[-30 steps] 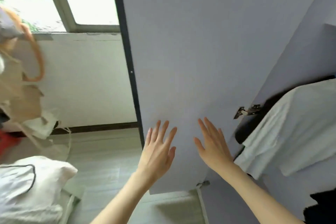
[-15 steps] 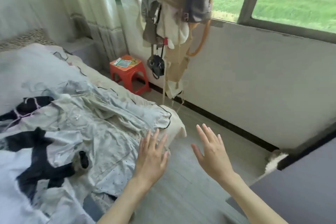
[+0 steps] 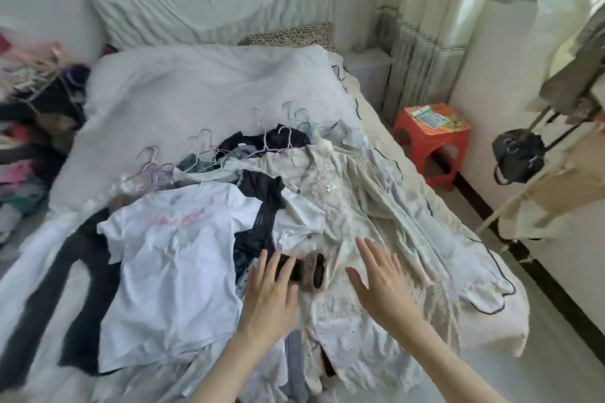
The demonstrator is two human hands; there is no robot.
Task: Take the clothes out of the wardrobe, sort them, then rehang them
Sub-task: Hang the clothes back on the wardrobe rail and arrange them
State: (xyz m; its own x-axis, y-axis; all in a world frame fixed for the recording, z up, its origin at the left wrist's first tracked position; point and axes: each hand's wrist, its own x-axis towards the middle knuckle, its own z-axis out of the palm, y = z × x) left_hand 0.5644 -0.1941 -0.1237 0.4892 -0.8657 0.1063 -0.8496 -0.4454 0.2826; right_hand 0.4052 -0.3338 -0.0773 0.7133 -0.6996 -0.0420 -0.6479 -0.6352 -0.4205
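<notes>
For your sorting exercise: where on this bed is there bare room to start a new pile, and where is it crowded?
Free: the quilt between the hangers and the headboard, and the bed's right edge strip by the stool. Crowded: the near half, with the white T-shirt, pale dress and dark garments; both hands hover there.

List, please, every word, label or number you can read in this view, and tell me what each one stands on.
Nothing can be read with certainty.
White T-shirt: pink script across the chest, too blurred to read.
Orange stool: a printed leaflet or packet lies on its top, print too small to read.
No other text shows.
</notes>
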